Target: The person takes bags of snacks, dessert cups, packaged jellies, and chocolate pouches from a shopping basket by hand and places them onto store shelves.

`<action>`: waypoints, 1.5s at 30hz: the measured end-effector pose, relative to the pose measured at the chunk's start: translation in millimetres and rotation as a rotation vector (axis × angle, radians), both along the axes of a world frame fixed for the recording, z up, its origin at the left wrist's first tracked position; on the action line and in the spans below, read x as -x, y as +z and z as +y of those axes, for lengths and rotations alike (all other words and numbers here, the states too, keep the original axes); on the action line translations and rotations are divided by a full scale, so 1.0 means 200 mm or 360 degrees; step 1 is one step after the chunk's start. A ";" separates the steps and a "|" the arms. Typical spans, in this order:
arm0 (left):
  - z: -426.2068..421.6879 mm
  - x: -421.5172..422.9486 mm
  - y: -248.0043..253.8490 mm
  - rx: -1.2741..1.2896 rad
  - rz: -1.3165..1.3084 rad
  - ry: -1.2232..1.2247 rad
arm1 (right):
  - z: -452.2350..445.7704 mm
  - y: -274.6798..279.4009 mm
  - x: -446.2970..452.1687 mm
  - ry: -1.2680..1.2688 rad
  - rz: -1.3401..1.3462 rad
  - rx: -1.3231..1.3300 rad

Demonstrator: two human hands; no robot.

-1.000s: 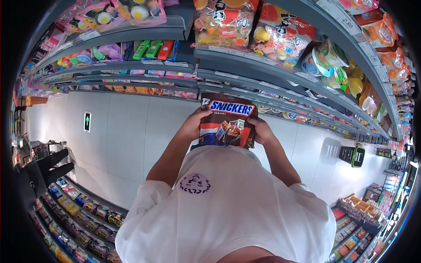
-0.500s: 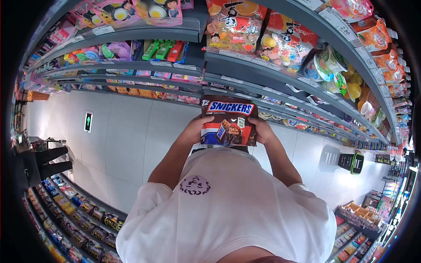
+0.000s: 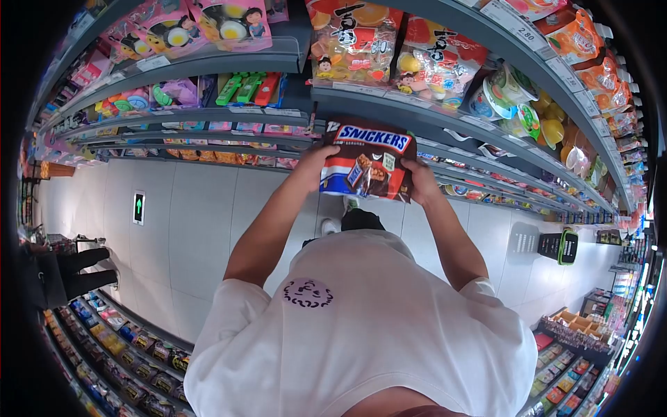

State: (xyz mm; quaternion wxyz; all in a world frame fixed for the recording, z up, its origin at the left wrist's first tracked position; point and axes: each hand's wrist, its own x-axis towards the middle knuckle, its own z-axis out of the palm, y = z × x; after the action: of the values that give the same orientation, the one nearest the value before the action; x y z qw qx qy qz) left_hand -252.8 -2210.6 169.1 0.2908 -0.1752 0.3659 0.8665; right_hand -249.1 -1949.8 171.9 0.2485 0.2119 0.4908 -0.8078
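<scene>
A brown Snickers bag (image 3: pixel 368 163) is held out in front of me, its printed face turned up and its right side tilted a little lower. My left hand (image 3: pixel 317 167) grips its left edge, thumb on the front. On the right edge, my right hand (image 3: pixel 421 181) is closed the same way. The fingers behind the bag are hidden. Just beyond the bag stands the shelf unit, where clear bags of fruit jelly (image 3: pixel 354 45) and another jelly bag (image 3: pixel 438 59) sit on an upper shelf.
Pink candy packs (image 3: pixel 233 26) fill the upper left shelf. Jelly cups (image 3: pixel 504 97) are at the right. A black and green shopping basket (image 3: pixel 558 246) rests on the floor. Another person's legs (image 3: pixel 87 271) show at the left, near a lit arrow floor sign (image 3: pixel 139 207).
Both hands have moved the Snickers bag forward and up toward the shelves, and it has tilted slightly clockwise. My shoe and dark trousers now show below it.
</scene>
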 end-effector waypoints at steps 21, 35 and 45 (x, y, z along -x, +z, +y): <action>-0.01 0.68 -0.17 0.0244 0.0355 0.0634 | 0.04 -0.32 0.83 -0.0201 0.0699 -0.0294; -0.10 0.74 -0.29 0.0554 0.0524 0.0523 | 0.08 -0.42 0.84 -0.0223 0.0748 -0.0287; -0.08 0.67 -0.21 0.0750 0.0633 0.0688 | 0.06 -0.25 0.72 -0.0301 0.0821 -0.0384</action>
State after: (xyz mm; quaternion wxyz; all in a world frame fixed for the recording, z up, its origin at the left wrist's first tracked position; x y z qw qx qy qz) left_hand -387.3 -2227.4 126.6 -0.0237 -0.1388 0.5592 0.8170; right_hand -393.7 -1937.2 121.2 0.0123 0.0723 0.6083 -0.7903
